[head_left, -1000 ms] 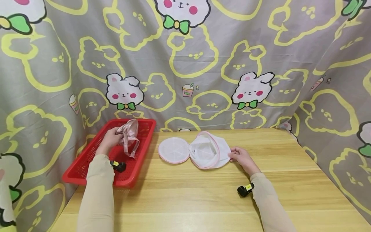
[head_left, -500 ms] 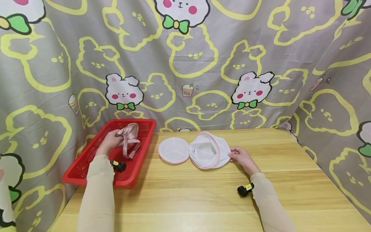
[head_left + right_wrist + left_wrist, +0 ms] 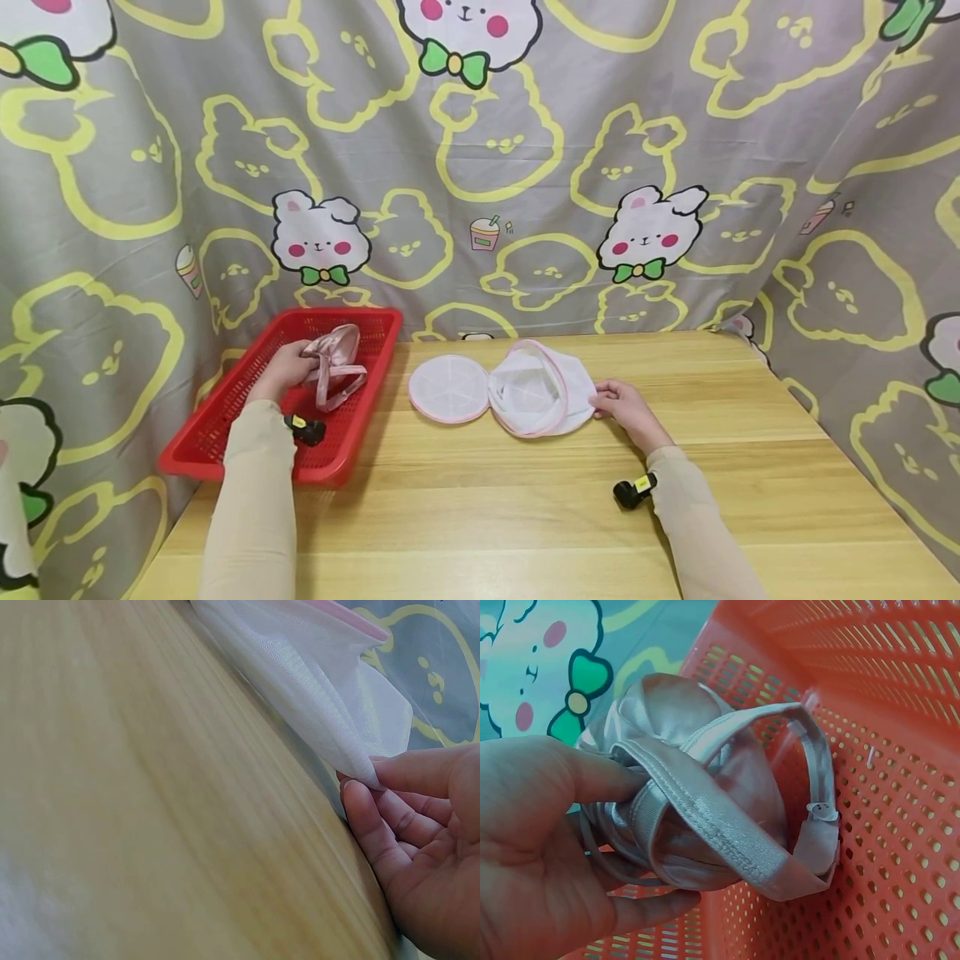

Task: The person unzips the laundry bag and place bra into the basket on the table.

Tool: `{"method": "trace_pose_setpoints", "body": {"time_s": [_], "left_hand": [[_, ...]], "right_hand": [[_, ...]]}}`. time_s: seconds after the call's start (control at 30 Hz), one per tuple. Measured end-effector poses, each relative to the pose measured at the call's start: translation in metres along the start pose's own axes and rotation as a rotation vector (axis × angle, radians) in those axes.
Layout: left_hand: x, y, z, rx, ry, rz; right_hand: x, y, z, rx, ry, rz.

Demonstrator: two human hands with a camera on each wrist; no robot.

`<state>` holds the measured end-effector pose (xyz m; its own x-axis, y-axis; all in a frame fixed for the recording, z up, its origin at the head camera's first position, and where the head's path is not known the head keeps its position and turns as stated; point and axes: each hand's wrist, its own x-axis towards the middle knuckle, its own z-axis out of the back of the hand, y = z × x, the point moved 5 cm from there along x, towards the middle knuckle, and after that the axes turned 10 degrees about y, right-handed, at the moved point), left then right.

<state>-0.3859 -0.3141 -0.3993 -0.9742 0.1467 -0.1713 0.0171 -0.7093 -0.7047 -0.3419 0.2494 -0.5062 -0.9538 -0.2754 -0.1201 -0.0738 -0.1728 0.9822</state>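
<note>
My left hand (image 3: 288, 367) holds a folded pink satin bra (image 3: 336, 348) inside the red basket. In the left wrist view the thumb presses on the bra (image 3: 705, 795) from above, with fingers beneath it; a strap loops out toward the basket's perforated wall. On the table, my right hand (image 3: 626, 407) pinches the edge of a white mesh laundry bag (image 3: 577, 387) with pink trim. The right wrist view shows thumb and fingertips closed on the bag's corner (image 3: 360, 761). The bag's round mouth stands partly raised, and its flat round lid (image 3: 448, 389) lies to the left.
The red perforated basket (image 3: 341, 467) stands at the left of the wooden table (image 3: 480, 517). Behind and at both sides hangs a grey curtain (image 3: 420, 175) printed with cartoon rabbits. Each wrist carries a small black camera (image 3: 630, 493).
The left hand has lowered the bra slightly in the basket, and its hanging strap has swung a little to the right. The right hand and the laundry bag stay where they were.
</note>
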Motion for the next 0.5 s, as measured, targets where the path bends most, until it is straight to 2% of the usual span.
{"method": "trace_pose_setpoints", "body": {"time_s": [0.5], "left_hand": [[-0.0017,-0.0012,-0.0022,0.078,0.066,0.023]], "right_hand": [[0.0011,-0.0033,0.0001,-0.012,-0.019,0.003]]}}
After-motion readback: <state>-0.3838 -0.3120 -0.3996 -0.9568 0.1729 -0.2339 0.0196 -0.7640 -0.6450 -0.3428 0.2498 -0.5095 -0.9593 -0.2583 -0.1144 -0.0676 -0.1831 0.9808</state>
